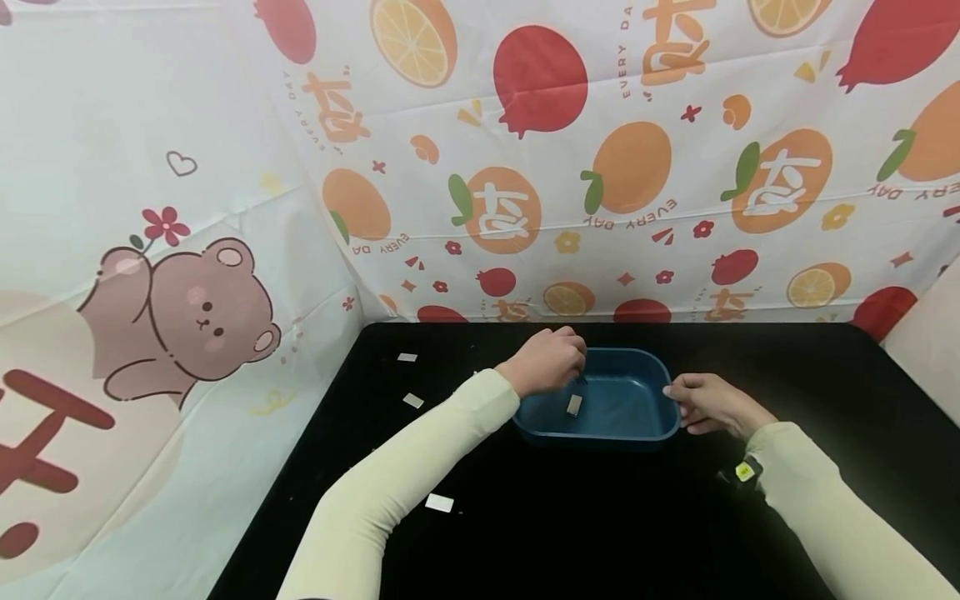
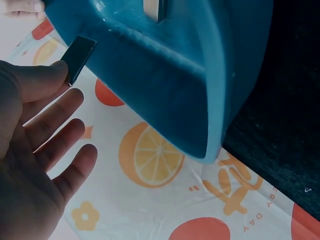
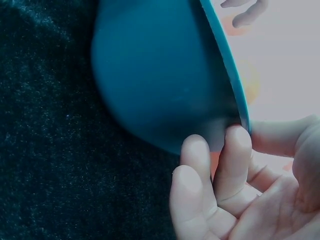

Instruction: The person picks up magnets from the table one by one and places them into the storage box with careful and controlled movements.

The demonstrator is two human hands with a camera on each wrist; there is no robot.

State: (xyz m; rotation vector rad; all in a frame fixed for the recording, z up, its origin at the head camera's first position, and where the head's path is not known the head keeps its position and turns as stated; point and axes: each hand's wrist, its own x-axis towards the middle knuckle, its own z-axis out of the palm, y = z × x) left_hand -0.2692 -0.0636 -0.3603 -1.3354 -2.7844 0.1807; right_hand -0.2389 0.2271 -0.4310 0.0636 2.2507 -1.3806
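Observation:
A blue plastic basin (image 1: 630, 392) stands on the black table. Above its left side, my left hand (image 1: 547, 360) pinches a small dark rectangular tile (image 2: 80, 57) between thumb and index finger, the other fingers spread. Another small tile (image 1: 573, 405), pale on its face, lies on the basin floor. At the basin's right end, my right hand (image 1: 712, 402) grips the rim between thumb and fingers; the right wrist view shows the fingertips (image 3: 236, 142) against the outer wall.
Left of the basin, several small white tiles lie on the table, among them a far tile (image 1: 407, 357), a middle tile (image 1: 413, 401) and a near tile (image 1: 439, 502). Behind the table hangs a fruit-printed cloth (image 1: 555, 250); a bear-printed cloth (image 1: 150, 467) covers the left side.

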